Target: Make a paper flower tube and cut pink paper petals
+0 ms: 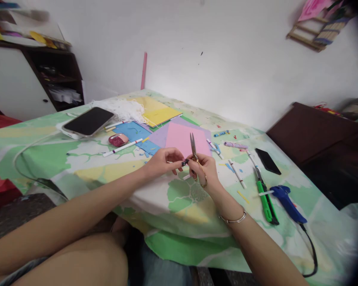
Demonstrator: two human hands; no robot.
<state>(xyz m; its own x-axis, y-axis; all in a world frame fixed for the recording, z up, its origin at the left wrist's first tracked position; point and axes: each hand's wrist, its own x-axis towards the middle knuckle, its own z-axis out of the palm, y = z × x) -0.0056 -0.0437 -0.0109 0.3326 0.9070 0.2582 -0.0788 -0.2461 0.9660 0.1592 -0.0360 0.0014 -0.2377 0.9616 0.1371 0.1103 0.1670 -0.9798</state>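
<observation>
My right hand (pixel 205 169) is closed around a small pair of gold-handled scissors (pixel 193 143), whose blades point up and away from me. Its thumb and fingertips meet those of my left hand (pixel 165 162), which is pinched at the same spot. Whatever small piece lies between the fingertips is too tiny to make out. Just beyond both hands a pink sheet (pixel 183 137) lies over a lilac sheet (pixel 158 137). A short white strip (pixel 187 177) rests on the cloth under my hands.
A blue glue gun (pixel 289 204) and green cutter knife (pixel 265 202) lie at the right, near a black phone (pixel 267 161). Several markers (pixel 237 174) are scattered about. A larger phone (pixel 89 121), white string (pixel 122 109) and yellow folder (pixel 158 111) occupy the left and back.
</observation>
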